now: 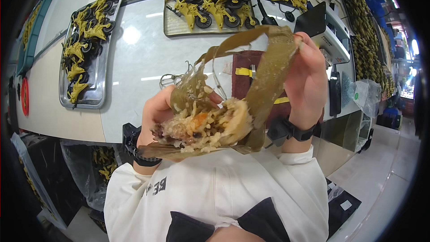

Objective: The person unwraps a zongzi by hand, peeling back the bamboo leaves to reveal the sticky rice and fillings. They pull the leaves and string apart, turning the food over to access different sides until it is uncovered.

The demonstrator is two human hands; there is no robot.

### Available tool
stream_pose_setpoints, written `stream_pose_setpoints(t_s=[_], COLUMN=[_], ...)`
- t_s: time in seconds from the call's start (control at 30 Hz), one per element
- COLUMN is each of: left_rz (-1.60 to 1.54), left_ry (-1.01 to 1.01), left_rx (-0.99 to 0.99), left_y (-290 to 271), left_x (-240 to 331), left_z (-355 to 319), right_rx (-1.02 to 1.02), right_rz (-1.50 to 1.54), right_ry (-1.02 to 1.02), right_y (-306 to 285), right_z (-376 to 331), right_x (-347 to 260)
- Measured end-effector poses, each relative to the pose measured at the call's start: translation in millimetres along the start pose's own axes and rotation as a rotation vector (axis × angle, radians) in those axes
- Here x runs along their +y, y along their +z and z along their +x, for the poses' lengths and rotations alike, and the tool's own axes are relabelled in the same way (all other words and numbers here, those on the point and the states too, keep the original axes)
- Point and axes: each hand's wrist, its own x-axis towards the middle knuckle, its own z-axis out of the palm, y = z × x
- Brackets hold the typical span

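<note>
Here, my left hand [156, 110] cups the sticky rice dumpling [201, 127], which sits in its opened leaf [273, 69] in front of my white shirt [215, 188], above the near edge of the worktop [134, 76]. My right hand [309, 78] pinches the raised end of that leaf. Beyond, yellow toy motorbikes [97, 31] lie in a metal tray [97, 90].

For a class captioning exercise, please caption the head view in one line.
The left hand holds rice in a leaf whose raised end the right hand pinches, yellow toy motorbikes beyond.
</note>
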Motion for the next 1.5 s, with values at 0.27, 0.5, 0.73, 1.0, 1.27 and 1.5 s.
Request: stream_pose_setpoints(t_s=[0.27, 0.5, 0.73, 1.0, 1.27, 1.5], left_rz=[-0.249, -0.727, -0.441, -0.329, -0.605, -0.372], left_ry=[0.094, 0.208, 0.258, 0.419, 0.312, 0.307], left_rx=[-0.210, -0.350, -0.743, -0.918, -0.678, -0.417], left_y=[3, 20, 48, 57, 68, 64], left_x=[-3, -17, 20, 32, 39, 26], left_z=[7, 21, 14, 19, 11, -3], right_rx=[0.051, 0.257, -0.861, 0.125, -0.329, -0.643], right_rz=[0.163, 0.320, 0.533, 0.597, 0.680, 0.744], right_ry=[0.061, -0.132, 0.079, 0.032, 0.004, -0.012], right_y=[-16, 6, -37, 19, 5, 11], right_z=[-25, -55, -86, -144, -106, -68], right_x=[5, 6, -17, -40, -27, -2])
